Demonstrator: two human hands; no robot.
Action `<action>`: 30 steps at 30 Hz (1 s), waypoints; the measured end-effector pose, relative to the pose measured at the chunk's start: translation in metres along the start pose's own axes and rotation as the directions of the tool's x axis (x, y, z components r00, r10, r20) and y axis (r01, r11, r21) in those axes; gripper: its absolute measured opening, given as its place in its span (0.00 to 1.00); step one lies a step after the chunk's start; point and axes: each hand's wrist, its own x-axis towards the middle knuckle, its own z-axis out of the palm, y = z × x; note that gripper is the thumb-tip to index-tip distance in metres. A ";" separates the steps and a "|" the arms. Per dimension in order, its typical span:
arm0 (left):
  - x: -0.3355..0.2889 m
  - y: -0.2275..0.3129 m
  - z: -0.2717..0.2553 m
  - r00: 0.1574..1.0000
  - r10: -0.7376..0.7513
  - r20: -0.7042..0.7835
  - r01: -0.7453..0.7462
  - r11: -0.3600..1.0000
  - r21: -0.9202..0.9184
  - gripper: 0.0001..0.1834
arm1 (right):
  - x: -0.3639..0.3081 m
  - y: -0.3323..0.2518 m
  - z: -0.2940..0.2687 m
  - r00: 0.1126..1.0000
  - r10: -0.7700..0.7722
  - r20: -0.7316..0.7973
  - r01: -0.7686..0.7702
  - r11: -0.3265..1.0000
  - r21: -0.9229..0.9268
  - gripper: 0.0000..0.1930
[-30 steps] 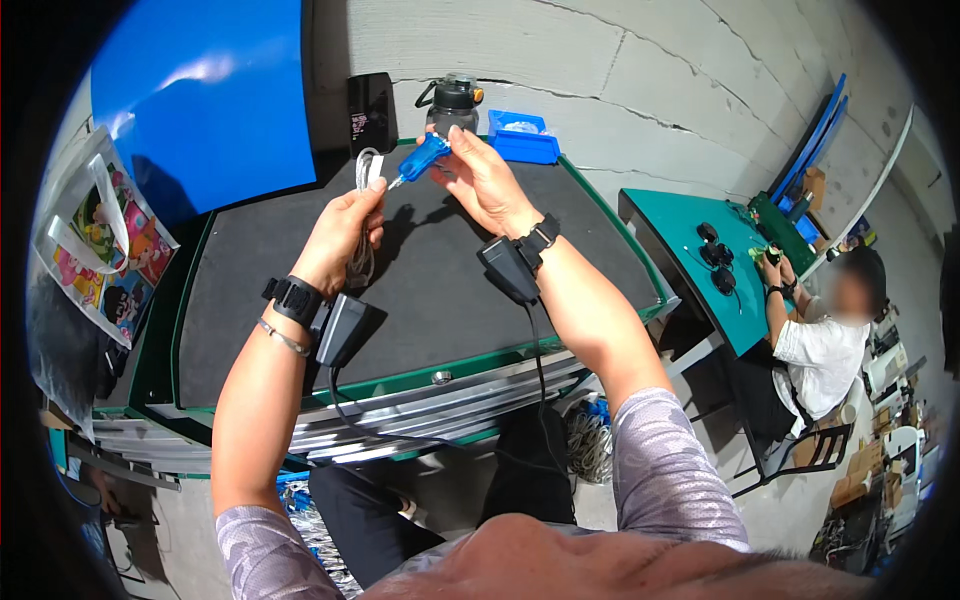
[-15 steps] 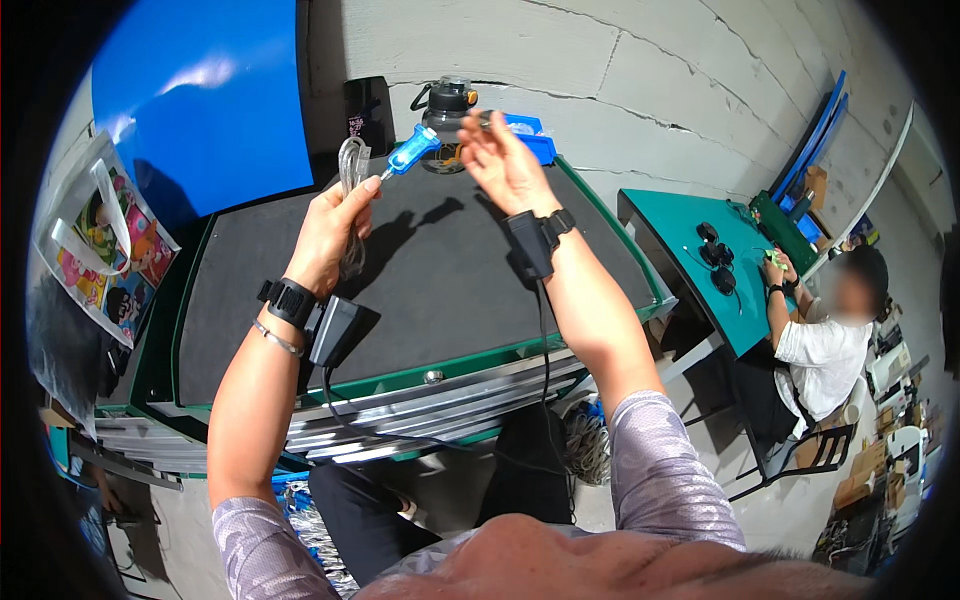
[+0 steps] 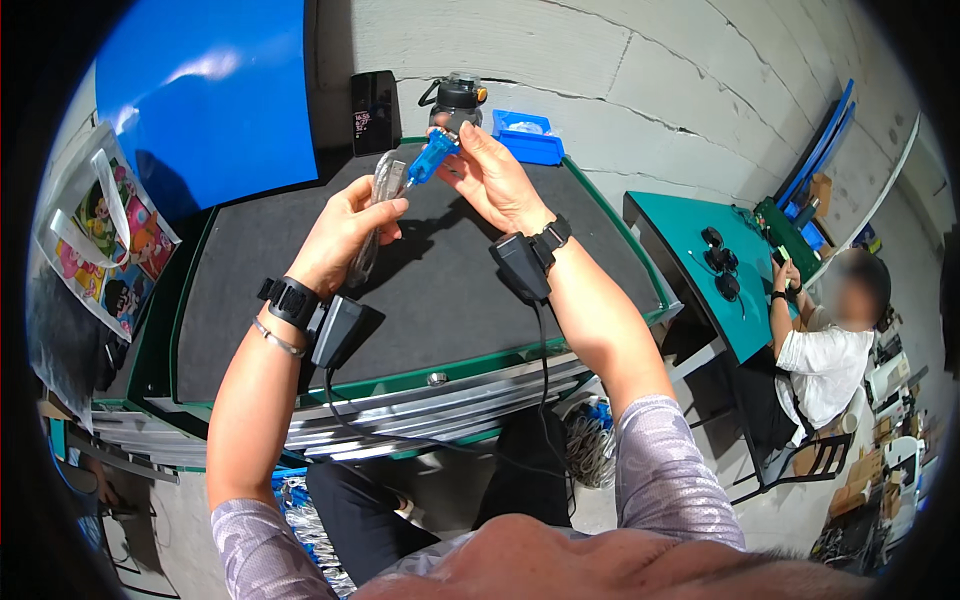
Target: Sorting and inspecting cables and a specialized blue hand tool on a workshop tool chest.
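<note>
My left hand [image 3: 342, 232] is closed around a coiled grey cable [image 3: 386, 178], above the dark mat of the workbench. From the coil a translucent blue plug [image 3: 431, 158] points up and to the right. Its far end has a metal connector face. My right hand [image 3: 500, 188] is closed with thumb and fingers at that end of the blue plug. The right fingertips partly cover the connector, and whether a small piece sits between them is hard to make out.
Behind my hands stand a dark bottle [image 3: 457, 98], a phone [image 3: 375, 112] and a blue tray [image 3: 527, 140]. A patterned bag [image 3: 115, 245] hangs at the left. On the right, a person [image 3: 825, 345] sits at a green table [image 3: 680, 240] with black items on it.
My right hand has moved left to the end of the blue plug and closed there. The plug and cable have shifted slightly right with my left hand.
</note>
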 end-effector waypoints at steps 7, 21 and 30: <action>0.001 0.000 0.001 0.979 0.148 -0.139 -0.110 0.962 0.251 0.19 | -0.007 -0.002 0.021 0.991 -0.115 -0.069 0.086 0.940 -0.330 0.21; -0.008 0.011 0.004 0.998 0.033 -0.058 -0.023 0.986 0.166 0.23 | -0.012 -0.005 0.034 0.996 0.000 0.089 -0.005 0.998 0.059 0.25; -0.005 0.005 0.007 0.998 0.053 -0.038 -0.053 0.999 0.003 0.24 | -0.012 -0.007 0.036 0.994 -0.022 0.111 0.015 0.998 0.062 0.27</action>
